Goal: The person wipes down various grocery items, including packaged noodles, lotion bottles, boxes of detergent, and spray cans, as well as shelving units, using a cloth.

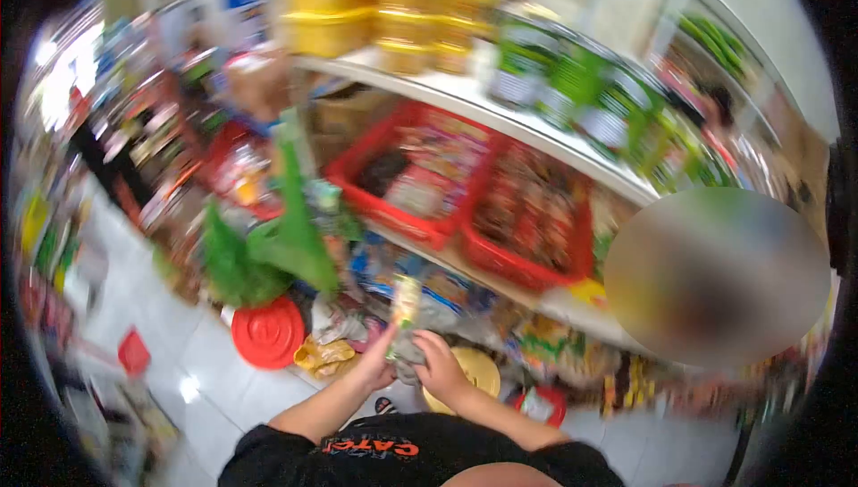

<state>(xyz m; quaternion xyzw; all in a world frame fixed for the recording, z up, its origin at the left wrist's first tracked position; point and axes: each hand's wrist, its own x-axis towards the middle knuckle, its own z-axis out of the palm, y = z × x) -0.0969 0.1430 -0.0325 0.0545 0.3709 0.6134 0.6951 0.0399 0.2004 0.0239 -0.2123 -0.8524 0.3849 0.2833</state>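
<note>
In front of my body, my left hand (pixel 379 358) is closed around a narrow, upright packet (pixel 406 298) with a pale yellow and clear wrapper. My right hand (pixel 440 364) meets it from the other side, fingers curled on a soft-looking grey thing (pixel 408 351), perhaps a cloth, at the packet's lower end. Motion blur hides the print on the packet and the exact grip of the fingertips. Beneath my hands is a round, pale yellow lid or tub (pixel 475 374) near the floor.
Ahead, a white shelf (pixel 465 85) carries yellow tubs (pixel 331 9) and green cans (pixel 572 85). Two red baskets (pixel 438 235) full of packets sit below. Green plastic bags (pixel 290 237) hang at left, above a red round lid (pixel 268 333). White tiles (pixel 183 344) cover the floor.
</note>
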